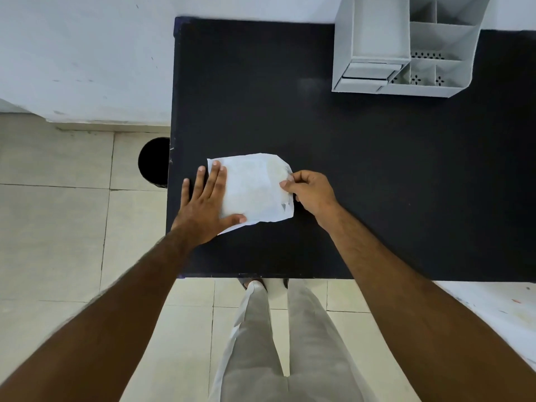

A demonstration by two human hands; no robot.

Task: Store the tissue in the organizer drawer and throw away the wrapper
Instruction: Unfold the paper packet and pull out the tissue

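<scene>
Near the middle of the black surface [362,175], slightly toward its 9 o'clock edge, lies the white tissue packet [255,188], flat and still in its wrapper. The left hand [203,207] presses down on the packet's 9 o'clock side with its fingers [216,177] spread and flat, released rather than curled, the thumb lying along the packet's 6 o'clock edge. The right hand [311,192] sits at the packet's 3 o'clock edge, its thumb and forefinger pinched shut on the wrapper's rim, the remaining fingers curled in.

At 1 o'clock from the packet, well apart from it at the far edge of the surface, stands the white organizer [406,47]. Its two drawers [368,75] face the person and look pushed in, while open compartments with perforated floors sit to their 3 o'clock side. The stretch of surface between the packet and the organizer is bare, so nothing stands between them.

At 9 o'clock from the packet, on the tiled floor [58,198] just beside the surface's edge, a dark round bin [153,162] shows its open mouth, partly hidden by that edge. A pale wall runs behind at 12 o'clock. At 6 o'clock, the person's light trousers [290,343] are visible below the near edge.
</scene>
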